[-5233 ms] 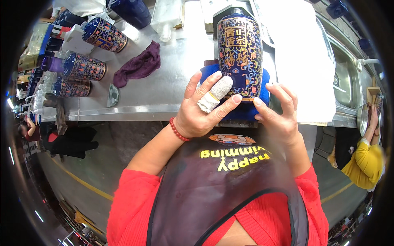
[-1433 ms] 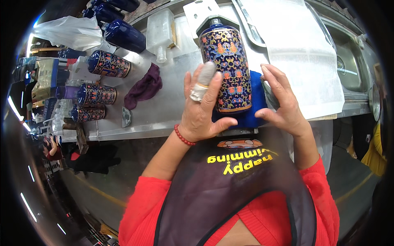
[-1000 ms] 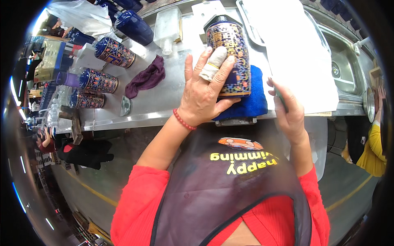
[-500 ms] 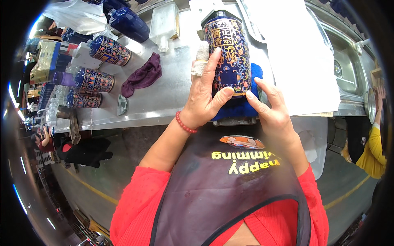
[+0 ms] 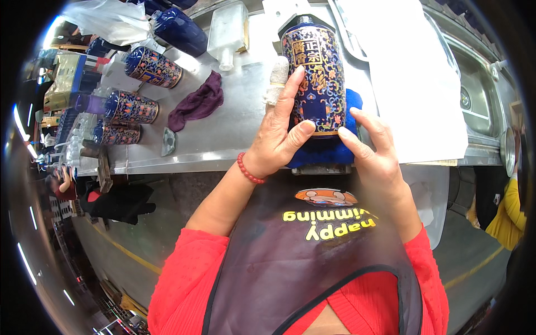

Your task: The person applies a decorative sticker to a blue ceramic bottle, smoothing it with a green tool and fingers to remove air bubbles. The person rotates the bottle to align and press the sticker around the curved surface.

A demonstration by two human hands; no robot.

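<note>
Left hand (image 5: pixel 273 137) has its fingers straight along the floral blue bottle (image 5: pixel 324 75), about 8 o'clock; right hand (image 5: pixel 378 151) is loosely spread, thumb around 5. Purple rag (image 5: pixel 196 103)'s chilling at 9.

A single head-worn, wide fisheye view looks steeply down from above, near the hands (image 5: pixel 273 137) and the tabletop (image 5: pixel 215 133).

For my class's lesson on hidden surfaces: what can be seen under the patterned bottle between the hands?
Blue cloth shows beyond the base and right side of the patterned bottle. Whatever lies directly beneath its middle is covered and cannot be seen.
</note>
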